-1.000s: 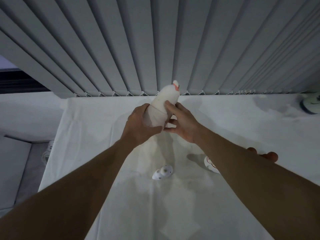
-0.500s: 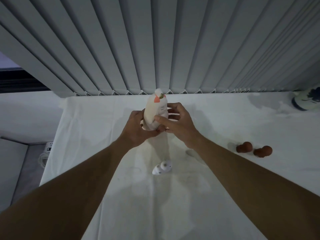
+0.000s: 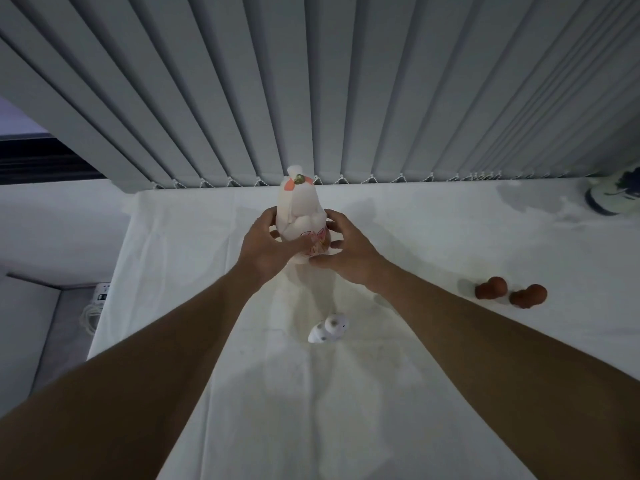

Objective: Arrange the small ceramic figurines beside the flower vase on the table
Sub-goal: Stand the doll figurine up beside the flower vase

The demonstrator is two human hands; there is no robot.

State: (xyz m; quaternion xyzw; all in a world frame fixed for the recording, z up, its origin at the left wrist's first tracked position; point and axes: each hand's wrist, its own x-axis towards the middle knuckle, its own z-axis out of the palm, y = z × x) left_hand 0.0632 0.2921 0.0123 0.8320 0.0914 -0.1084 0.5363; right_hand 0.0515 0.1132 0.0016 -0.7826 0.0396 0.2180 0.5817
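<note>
A tall white ceramic figurine [image 3: 299, 209] with orange marks near its top stands upright near the middle of the white-clothed table [image 3: 450, 237]. My left hand [image 3: 268, 245] grips its left side and my right hand [image 3: 348, 252] wraps its right side and base. A small white spotted figurine [image 3: 329, 328] lies on the cloth closer to me. Two brown rounded figurines [image 3: 491, 287] [image 3: 528, 296] sit to the right. A white and blue vase [image 3: 618, 194] stands at the far right edge, partly cut off.
Grey vertical blinds [image 3: 346, 98] hang behind the table's far edge. The table's left edge drops to a floor with a power strip and white cable [image 3: 98, 303]. A pale object [image 3: 382, 301] is mostly hidden under my right forearm.
The tall figurine has been turned upright and lowered slightly toward the table, held by both hands. The view has shifted left, revealing the two brown figurines fully.
</note>
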